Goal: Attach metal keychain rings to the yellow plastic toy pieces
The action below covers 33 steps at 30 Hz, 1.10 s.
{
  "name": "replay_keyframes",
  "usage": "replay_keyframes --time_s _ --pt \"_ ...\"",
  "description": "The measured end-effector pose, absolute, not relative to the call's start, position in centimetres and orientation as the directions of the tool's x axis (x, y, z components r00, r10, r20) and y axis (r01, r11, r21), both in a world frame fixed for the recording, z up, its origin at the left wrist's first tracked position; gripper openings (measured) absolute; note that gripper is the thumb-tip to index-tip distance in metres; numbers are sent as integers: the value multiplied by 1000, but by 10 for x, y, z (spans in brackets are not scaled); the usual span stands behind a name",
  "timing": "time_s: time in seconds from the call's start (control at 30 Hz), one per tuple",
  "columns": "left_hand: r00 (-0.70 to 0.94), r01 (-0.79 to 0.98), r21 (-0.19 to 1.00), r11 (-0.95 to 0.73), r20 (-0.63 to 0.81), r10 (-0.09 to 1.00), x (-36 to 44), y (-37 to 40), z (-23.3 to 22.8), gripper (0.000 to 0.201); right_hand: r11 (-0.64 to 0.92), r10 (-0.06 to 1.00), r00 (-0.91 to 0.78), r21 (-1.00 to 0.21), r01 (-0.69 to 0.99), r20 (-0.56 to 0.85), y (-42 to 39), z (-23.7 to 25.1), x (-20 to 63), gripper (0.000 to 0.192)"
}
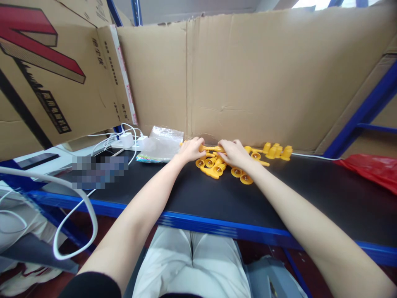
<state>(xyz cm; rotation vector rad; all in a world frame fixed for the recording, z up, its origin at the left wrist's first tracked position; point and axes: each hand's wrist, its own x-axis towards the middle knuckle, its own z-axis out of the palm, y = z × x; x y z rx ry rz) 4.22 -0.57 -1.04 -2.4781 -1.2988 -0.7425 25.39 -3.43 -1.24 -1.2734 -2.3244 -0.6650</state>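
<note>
A heap of small yellow plastic horn-shaped toys (pixel 217 167) lies on the black tabletop (pixel 192 194) against a cardboard wall. My left hand (pixel 190 149) and my right hand (pixel 233 152) both reach into the heap and grip one long yellow piece (pixel 211 148) between them, left hand on its left end, right hand on its right end. More yellow pieces (pixel 276 151) lie just right of my right hand. Fingers hide the ends of the held piece.
A clear plastic bag (pixel 161 142) lies left of the heap. White chargers and cables (pixel 125 140) sit further left, with a dark phone (pixel 37 159). A red bag (pixel 372 169) rests at the right. Cardboard sheets (pixel 263 78) wall the back. A blue edge (pixel 217 225) fronts the table.
</note>
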Motion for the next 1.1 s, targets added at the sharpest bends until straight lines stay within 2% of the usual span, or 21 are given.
replay_keyframes --time_s 0.2,0.5,0.7,0.87,1.1 --pt "462 821 54 -568 522 717 39 -3 -12 29 463 706 -491 192 865 510 -35 -14 250 32" --pt "463 821 56 -567 514 722 38 -6 -11 29 446 678 -526 283 849 513 -34 -14 254 24" --pt "444 847 30 -531 509 737 42 -8 -7 32 404 698 -479 260 877 533 -34 -13 255 20" --pt "345 904 54 -423 493 799 41 -2 -8 30 377 715 -431 217 901 550 -35 -12 256 22" --pt "191 937 142 -318 554 810 24 11 -17 37 379 737 -413 180 908 534 -28 -17 263 23"
